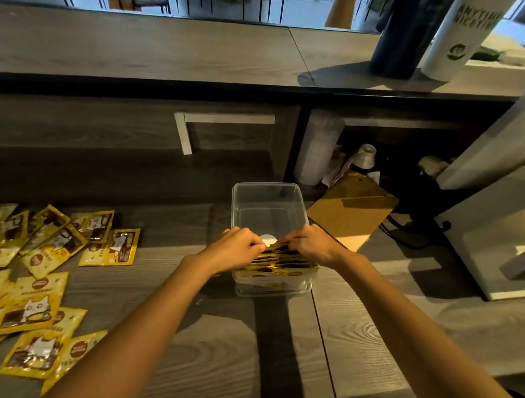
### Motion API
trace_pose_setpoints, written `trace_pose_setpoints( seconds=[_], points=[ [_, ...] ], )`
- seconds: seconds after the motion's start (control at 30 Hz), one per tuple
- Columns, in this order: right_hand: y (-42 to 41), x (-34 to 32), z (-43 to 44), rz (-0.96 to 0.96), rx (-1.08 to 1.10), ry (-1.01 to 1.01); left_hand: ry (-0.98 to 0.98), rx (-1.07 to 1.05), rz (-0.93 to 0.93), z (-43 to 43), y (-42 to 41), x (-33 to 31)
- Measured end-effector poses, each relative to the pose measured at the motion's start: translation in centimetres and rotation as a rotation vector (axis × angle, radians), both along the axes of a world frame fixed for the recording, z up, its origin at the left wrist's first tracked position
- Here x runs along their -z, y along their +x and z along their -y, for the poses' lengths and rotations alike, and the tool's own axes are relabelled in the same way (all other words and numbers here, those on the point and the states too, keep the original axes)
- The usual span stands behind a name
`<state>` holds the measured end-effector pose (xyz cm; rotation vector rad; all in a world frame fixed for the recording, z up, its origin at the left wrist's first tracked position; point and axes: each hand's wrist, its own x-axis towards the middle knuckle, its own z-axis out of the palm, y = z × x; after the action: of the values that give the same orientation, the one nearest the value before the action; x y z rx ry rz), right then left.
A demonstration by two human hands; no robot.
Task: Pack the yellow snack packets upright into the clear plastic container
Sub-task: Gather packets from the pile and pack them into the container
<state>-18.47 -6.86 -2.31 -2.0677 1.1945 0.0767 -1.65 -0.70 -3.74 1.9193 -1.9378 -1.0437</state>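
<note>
The clear plastic container (267,199) was noted standing on the grey wood-grain table (371,328), directly in front of the person, with a brown clipboard (352,210) lying just beyond its right side. A row of upright packets (283,262) was seen filling the near half of the container, their top edges showing above the rim. The far half was seen bare but for a small white disc (267,240) low down inside. The left hand (238,248) was set at the left end of the row and the right hand (310,242) at the right end. The fingers of each were curled down over the top edges and pinched on them, though how many packets were caught in each pinch could not be told. The step in hand was judged to be squaring and tightening the row. It was judged best done with both ends drawn toward the near wall together, so that the packets would be kept vertical and no gap opened for one to slump into, and the tops levelled before release. The thin packet edges were judged likely to fan or buckle if squeezed from one end only, and the light container likely to slide if pushed hard. A large scatter of loose packets (40,271) was noted lying flat on the table, well apart to the left, so the task was judged far from finished.
</note>
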Motion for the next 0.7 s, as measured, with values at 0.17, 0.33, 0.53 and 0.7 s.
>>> trace_pose_setpoints(
  seconds=[0.17, 0.33, 0.53, 0.7],
  points=[
    [-0.3, 0.1, -0.5, -0.032, -0.046, 0.03, -0.027, -0.067, -0.056, -0.2, -0.2, 0.2],
    [0.1, 0.1, -1.0, -0.104, -0.081, 0.006, -0.032, -0.071, -0.055, -0.2, -0.1, 0.7],
    [0.5, 0.3, -1.1, -0.235, -0.107, -0.043, 0.054, 0.086, 0.242, 0.6, -0.2, 1.0],
    [0.3, 0.1, -0.9, -0.146, -0.028, 0.007, 0.007, 0.068, 0.251, 0.7, -0.1, 1.3]
  ],
)
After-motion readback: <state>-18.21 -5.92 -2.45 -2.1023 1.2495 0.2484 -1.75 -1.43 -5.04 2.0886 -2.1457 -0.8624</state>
